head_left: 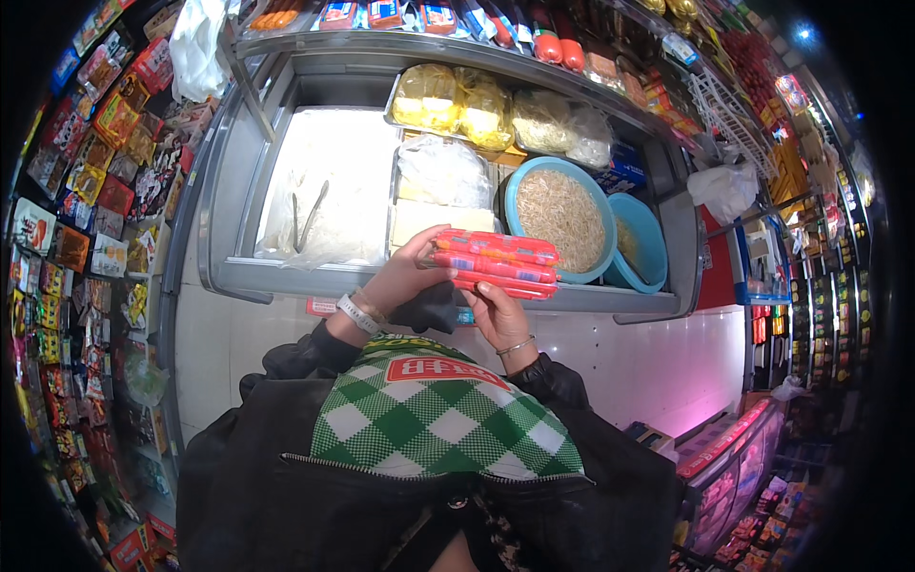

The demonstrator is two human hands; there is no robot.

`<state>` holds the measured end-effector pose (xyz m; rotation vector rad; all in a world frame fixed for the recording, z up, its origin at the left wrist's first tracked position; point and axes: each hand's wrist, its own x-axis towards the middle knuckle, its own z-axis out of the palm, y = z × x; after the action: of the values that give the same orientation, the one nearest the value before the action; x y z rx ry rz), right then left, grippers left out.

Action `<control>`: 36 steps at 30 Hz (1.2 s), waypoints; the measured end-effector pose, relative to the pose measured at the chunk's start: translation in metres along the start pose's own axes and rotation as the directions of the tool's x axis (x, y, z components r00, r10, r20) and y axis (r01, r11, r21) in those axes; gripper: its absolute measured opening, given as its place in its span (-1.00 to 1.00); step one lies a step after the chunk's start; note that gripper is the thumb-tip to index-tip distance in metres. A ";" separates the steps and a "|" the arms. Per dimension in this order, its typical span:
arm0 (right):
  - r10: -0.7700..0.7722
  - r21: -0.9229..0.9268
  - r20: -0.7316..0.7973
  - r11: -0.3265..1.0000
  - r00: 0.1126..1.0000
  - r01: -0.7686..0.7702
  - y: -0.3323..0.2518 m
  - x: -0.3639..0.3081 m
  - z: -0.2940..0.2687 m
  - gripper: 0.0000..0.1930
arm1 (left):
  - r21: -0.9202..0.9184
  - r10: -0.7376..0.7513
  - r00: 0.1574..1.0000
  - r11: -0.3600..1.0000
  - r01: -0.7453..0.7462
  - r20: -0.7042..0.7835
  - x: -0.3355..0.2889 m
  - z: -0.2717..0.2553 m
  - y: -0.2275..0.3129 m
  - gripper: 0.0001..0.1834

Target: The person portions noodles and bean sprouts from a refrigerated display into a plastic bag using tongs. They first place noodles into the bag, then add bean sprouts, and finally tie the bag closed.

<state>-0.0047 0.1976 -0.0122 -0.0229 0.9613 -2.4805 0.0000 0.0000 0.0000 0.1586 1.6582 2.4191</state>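
Note:
A pack of red sausages lies level in front of my chest, over the front edge of the chilled display case. My left hand grips the pack's left end, fingers closed round it. From below, my right hand is closed on the pack's near side, the thumb lying on the wrapper. Just beyond the pack sit a bag of pale goods and a blue tub heaped with bean sprouts.
Metal tongs rest on plastic film in a white tray at left. Yellow bagged goods stand at the back, and another blue tub at right. A shelf of packaged sausages crosses above. Snack racks line the left side.

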 end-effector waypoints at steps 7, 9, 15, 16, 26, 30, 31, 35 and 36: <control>-0.004 -0.015 -0.017 1.000 1.000 0.004 -0.003 -0.003 0.003 -0.61 | -0.046 -0.003 1.000 0.999 0.002 -0.017 0.003 0.001 -0.006 -0.30; -0.003 -0.015 -0.016 1.000 1.000 0.003 -0.002 -0.004 0.003 -0.62 | -0.045 0.006 1.000 0.999 -0.007 -0.016 0.003 0.001 -0.006 -0.29; -0.012 -0.002 0.024 1.000 1.000 0.012 -0.001 -0.005 -0.001 -0.62 | -0.080 -0.019 1.000 0.997 0.018 -0.015 0.002 0.003 0.000 -0.30; -0.013 0.009 0.027 1.000 1.000 0.013 0.000 -0.005 -0.002 -0.62 | -0.104 -0.030 1.000 0.994 0.029 -0.008 0.002 0.003 0.002 -0.30; 0.022 0.108 0.104 0.994 0.994 -0.033 0.002 -0.003 -0.015 -0.54 | -0.182 -0.081 0.996 0.979 0.087 0.041 0.003 -0.005 0.003 -0.28; 0.021 0.130 0.127 0.991 0.992 -0.037 0.003 -0.001 -0.017 -0.51 | -0.193 -0.050 0.997 0.979 0.061 0.061 0.003 -0.009 0.000 -0.27; 0.020 0.147 0.143 0.988 0.990 -0.041 0.002 -0.001 -0.017 -0.50 | -0.182 -0.050 0.997 0.981 0.061 0.063 0.003 -0.010 0.000 -0.27; 0.018 0.171 0.172 0.984 0.985 -0.048 -0.001 0.000 -0.015 -0.45 | -0.130 -0.021 0.998 0.991 0.028 0.054 0.003 -0.013 0.000 -0.26; 0.019 0.156 0.180 0.987 0.984 -0.048 -0.001 0.000 -0.015 -0.44 | -0.136 -0.019 0.998 0.990 0.026 0.053 0.003 -0.013 0.000 -0.26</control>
<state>-0.0081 0.2080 -0.0225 -0.1715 0.6818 -2.4679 -0.0057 -0.0111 -0.0045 0.1792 1.4595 2.4794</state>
